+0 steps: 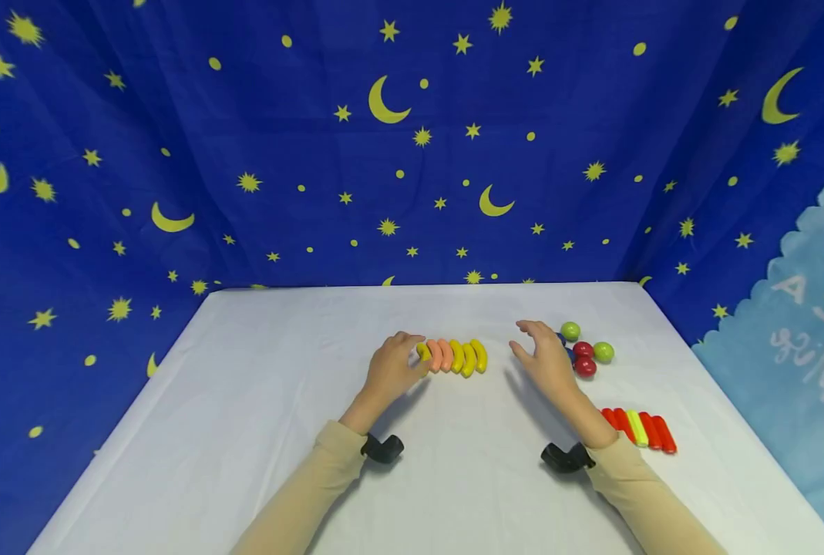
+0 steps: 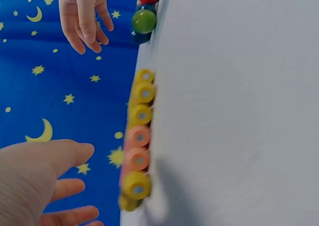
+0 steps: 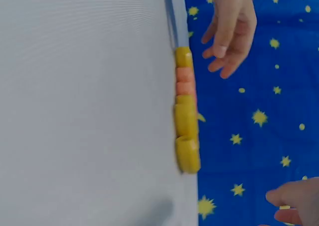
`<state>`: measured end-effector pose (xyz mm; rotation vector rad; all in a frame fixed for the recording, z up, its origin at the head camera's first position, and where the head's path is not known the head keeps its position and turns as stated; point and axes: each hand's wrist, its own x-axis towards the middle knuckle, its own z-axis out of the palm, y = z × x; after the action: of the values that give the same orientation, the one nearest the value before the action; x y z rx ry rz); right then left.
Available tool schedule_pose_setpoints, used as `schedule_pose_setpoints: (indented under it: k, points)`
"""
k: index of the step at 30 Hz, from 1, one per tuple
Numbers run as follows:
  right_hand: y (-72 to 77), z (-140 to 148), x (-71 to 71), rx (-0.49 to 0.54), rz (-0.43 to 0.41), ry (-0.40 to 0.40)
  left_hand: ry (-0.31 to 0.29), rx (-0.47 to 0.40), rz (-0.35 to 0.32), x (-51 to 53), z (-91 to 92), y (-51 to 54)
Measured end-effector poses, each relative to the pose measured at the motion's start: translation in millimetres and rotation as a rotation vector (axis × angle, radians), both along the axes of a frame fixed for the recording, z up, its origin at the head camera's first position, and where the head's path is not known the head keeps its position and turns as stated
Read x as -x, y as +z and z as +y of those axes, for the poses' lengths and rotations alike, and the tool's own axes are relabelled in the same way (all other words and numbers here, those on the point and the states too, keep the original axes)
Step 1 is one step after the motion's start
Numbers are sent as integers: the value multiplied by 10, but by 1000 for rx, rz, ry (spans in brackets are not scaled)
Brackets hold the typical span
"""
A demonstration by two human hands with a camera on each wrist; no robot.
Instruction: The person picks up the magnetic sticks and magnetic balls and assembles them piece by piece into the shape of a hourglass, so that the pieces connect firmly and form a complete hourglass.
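Head view: the row [image 1: 457, 357] lies on the white cloth [image 1: 273, 370] just below the centre of the frame; from left to right it comprises one yellow piece, two pink pieces [image 1: 445, 355] and three yellow pieces [image 1: 479, 354], set side by side. The left hand [image 1: 392, 366] is at the left end of the row, thumb and index finger apart, the end yellow piece appearing between them; contact cannot be told from this view. The right hand [image 1: 549, 362] is right of the row and apart from it, thumb and fingers spread, with the balls [image 1: 583, 351] just to its right: two green, two red, and blue partly hidden behind the hand. At lower right, only this view shows the bars [image 1: 650, 432], red with one yellow-green among them, the left end covered by the right forearm. A black strap [image 1: 384, 449] at the left wrist and the light blue panel [image 1: 793, 324] at the right edge also show here. Left wrist view: the left hand enters at lower left, fingers separated, with a gap between its fingertips and the row. This view exposes the round end faces of the pieces, each with a pale centre. The right hand hangs at upper left, near the balls at upper centre. Right wrist view: the row runs down the centre along the cloth edge, seen from its opposite end; the left hand hangs at upper right, clear of it, fingers parted. Only part of the right hand shows at lower right, against the blue curtain [image 3: 259, 146].
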<state>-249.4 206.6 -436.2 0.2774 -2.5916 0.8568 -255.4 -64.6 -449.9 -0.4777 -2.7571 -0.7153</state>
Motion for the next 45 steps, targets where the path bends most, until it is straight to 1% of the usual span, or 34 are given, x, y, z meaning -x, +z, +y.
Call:
schedule_pose_setpoints:
  k: [2,4,8,11,13,17,21,23,25,26,31,34,37,39,41,43,45]
  points:
    - [-58,52,-4,52,21,-10,22,-1,-7,-15,18,-59]
    - [-108,95,-21,100,38,-25,47,16,-14,-26,25,-127]
    - [-210,157,-55,143,40,-46,95,31,-12,-27,6,-260]
    - [-269,188,-66,151,27,-59,111,3,6,-8,-19,-325]
    - [-302,207,-62,151,27,-65,107,-20,18,7,-35,-351]
    - [-347,235,-59,130,24,-66,91,-50,14,14,-70,-381]
    - [-378,236,-64,131,14,-38,79,-83,2,0,-132,-378]
    - [-389,228,-72,137,-8,-19,57,-96,-13,-9,-181,-371]
    - [-401,218,-78,138,-39,-1,14,-113,-44,-14,-241,-362]
    - [-406,211,-82,136,-56,3,-18,-121,-57,-16,-275,-360]
    - [-426,187,-84,128,-123,-1,-190,-170,-196,-21,-478,-345]
    - [-427,189,-73,133,-121,3,-276,-174,-280,-31,-587,-314]
    - [-426,197,-66,140,-107,10,-335,-169,-347,-41,-651,-281]
    - [-431,199,-72,144,-108,7,-358,-165,-357,-46,-664,-268]
    - [-439,193,-84,155,-117,7,-363,-148,-325,-40,-660,-293]
    - [-446,184,-93,164,-122,11,-345,-154,-279,-36,-635,-320]
    - [-450,178,-97,176,-126,17,-299,-179,-230,-31,-590,-346]
